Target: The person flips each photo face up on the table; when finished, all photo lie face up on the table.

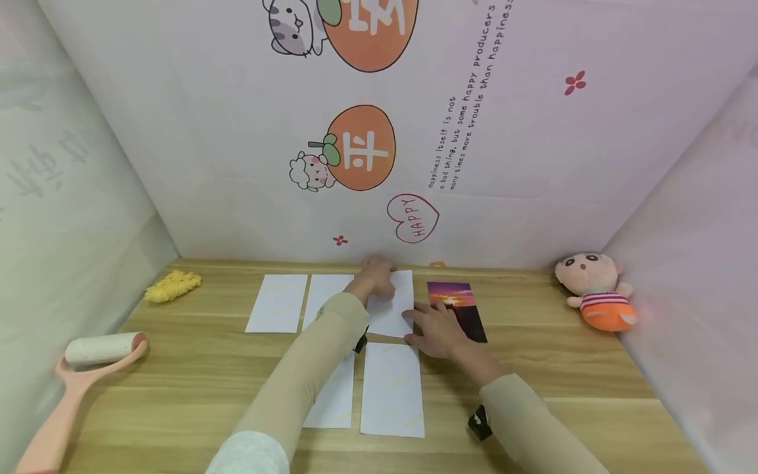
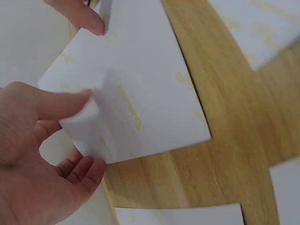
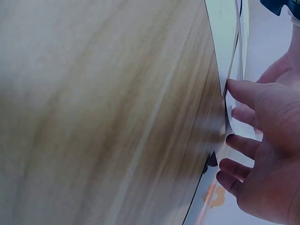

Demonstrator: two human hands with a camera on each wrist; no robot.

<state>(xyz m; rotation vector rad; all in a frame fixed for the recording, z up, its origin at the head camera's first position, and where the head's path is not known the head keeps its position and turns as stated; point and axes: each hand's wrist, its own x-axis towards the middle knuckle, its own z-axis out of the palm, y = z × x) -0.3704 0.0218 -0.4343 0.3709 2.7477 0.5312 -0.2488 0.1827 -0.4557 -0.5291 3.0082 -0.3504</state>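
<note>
A white face-down photo print (image 1: 399, 319) lies between my hands near the back of the table, its back marked with faint yellow lettering. My left hand (image 1: 375, 280) holds its far left part; in the left wrist view, the thumb is over the print (image 2: 154, 103) and the fingers curl at its edge. At the opposite edge, my right hand (image 1: 438, 331) pinches the print between thumb and finger, as the right wrist view shows that hand (image 3: 272, 126) from the side. A sunset photo (image 1: 453, 293) lies face up just right of it, partly covered by the right hand.
More face-down prints lie left (image 1: 277, 303) and in front (image 1: 393, 388) on the wooden table (image 1: 195, 382). A yellow yarn bundle (image 1: 173, 286) and a lint roller (image 1: 101, 349) are at the left. A plush doll (image 1: 595, 289) leans by the right wall. A printed cloth (image 1: 503, 217) rises behind.
</note>
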